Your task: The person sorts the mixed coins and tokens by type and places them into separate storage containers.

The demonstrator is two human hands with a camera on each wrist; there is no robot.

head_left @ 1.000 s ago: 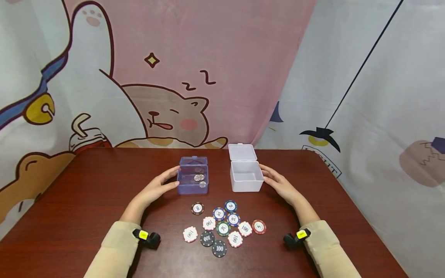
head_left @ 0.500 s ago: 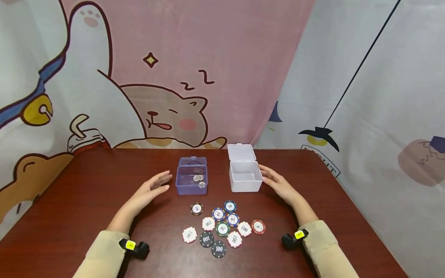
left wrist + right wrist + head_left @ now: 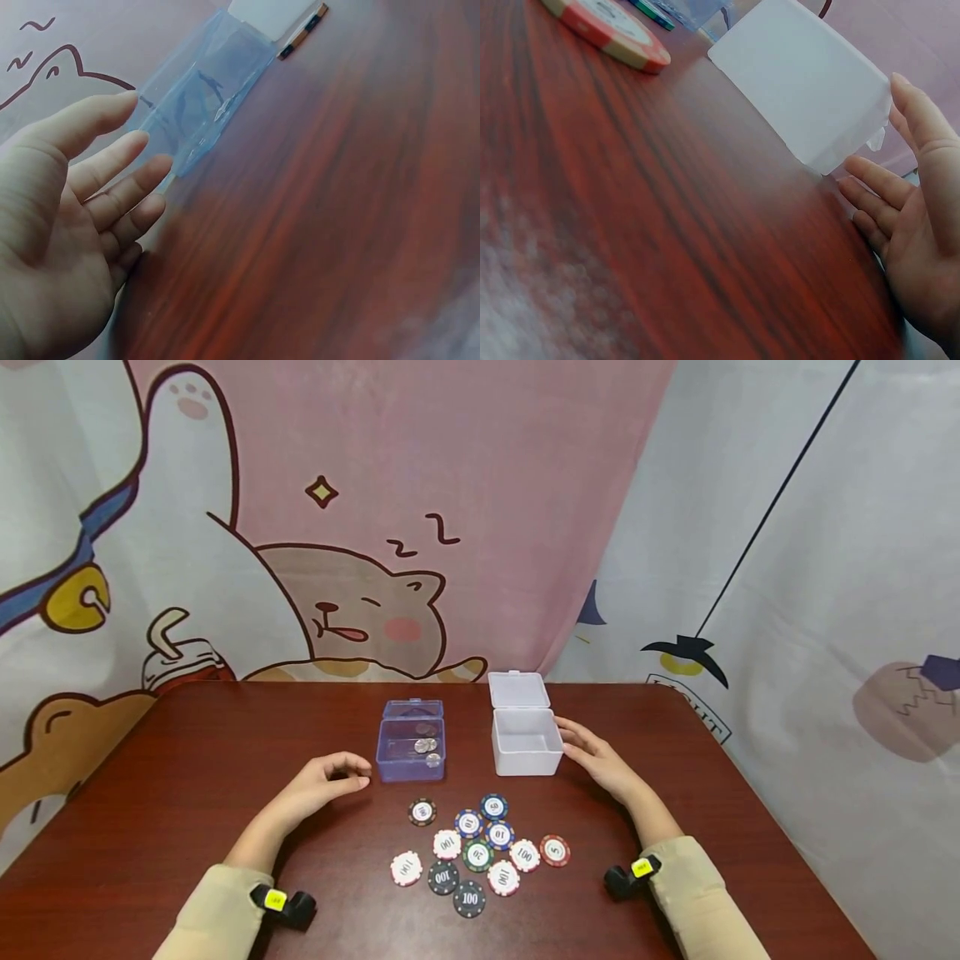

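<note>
A translucent blue box [image 3: 411,768] with its lid raised holds several silvery coins [image 3: 426,745]. Just left of it, apart from its wall, is my left hand [image 3: 318,787], fingers loosely bent and holding nothing; the left wrist view shows the same hand [image 3: 82,195] beside the blue box [image 3: 195,97]. To the right stands a white box [image 3: 527,763], lid up, nothing seen inside. My right hand [image 3: 603,767] rests its fingertips against that box's right side. Seen from the right wrist, the hand [image 3: 922,217] has relaxed fingers at the white box [image 3: 802,82].
Several poker chips lie in front of the boxes, among them a red one [image 3: 555,851], a green one [image 3: 477,855] and a black one [image 3: 469,899]. Behind the brown table [image 3: 637,918] hangs a printed curtain [image 3: 525,510].
My left hand has let go of the blue box's left side and moved left and nearer the table's front. The right hand has stayed at the white box.
</note>
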